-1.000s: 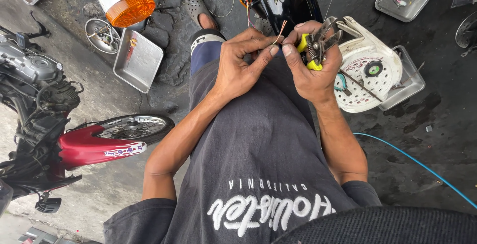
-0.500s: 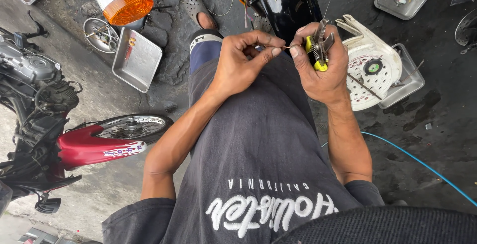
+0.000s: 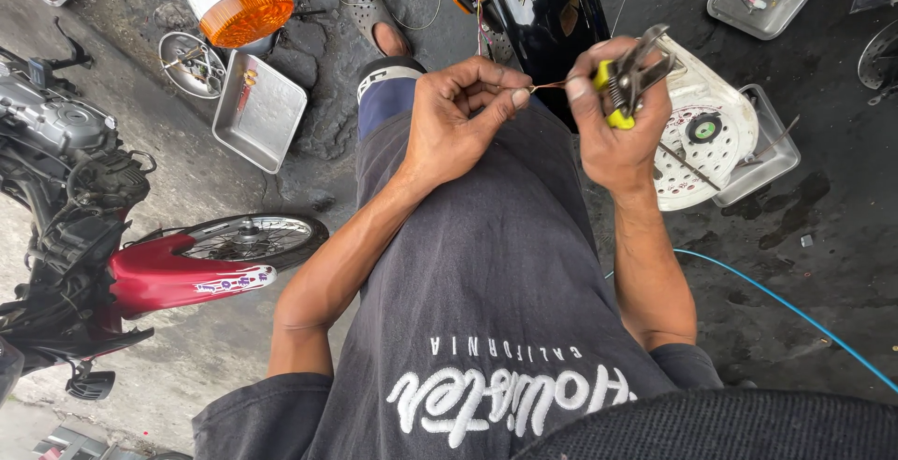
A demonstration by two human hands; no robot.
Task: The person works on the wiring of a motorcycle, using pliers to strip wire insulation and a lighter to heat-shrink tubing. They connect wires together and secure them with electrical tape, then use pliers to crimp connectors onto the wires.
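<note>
**A:** What is being shown as changed since half a second ago?

**B:** The pliers [image 3: 629, 81] are being held further to the right and tipped more sideways than before, and the two hands are being kept slightly further apart, with a thin wire [image 3: 550, 86] now being stretched between them.

**A:** How are the hands being used?

**B:** The left hand [image 3: 460, 116] is being kept curled, its thumb and forefinger being pinched shut on one end of the wire. The right hand [image 3: 613, 121] is being closed around the yellow-handled pliers, while its forefinger and thumb are being pressed to the wire's other end. The wire is being held in the air above the person's lap, just in front of the black motorcycle body [image 3: 533, 1].

**A:** And what is being seen around them?

**B:** A white perforated round cover [image 3: 716, 142] is being rested on a metal tray [image 3: 769, 156] just beyond the right hand. A second steel tray [image 3: 260, 109] is lying on the concrete to the left, below an orange indicator lamp [image 3: 245, 13]. A red motorcycle [image 3: 159, 277] is being kept well apart at the left edge, and a blue hose [image 3: 786, 306] is trailing across the floor at the right.
</note>
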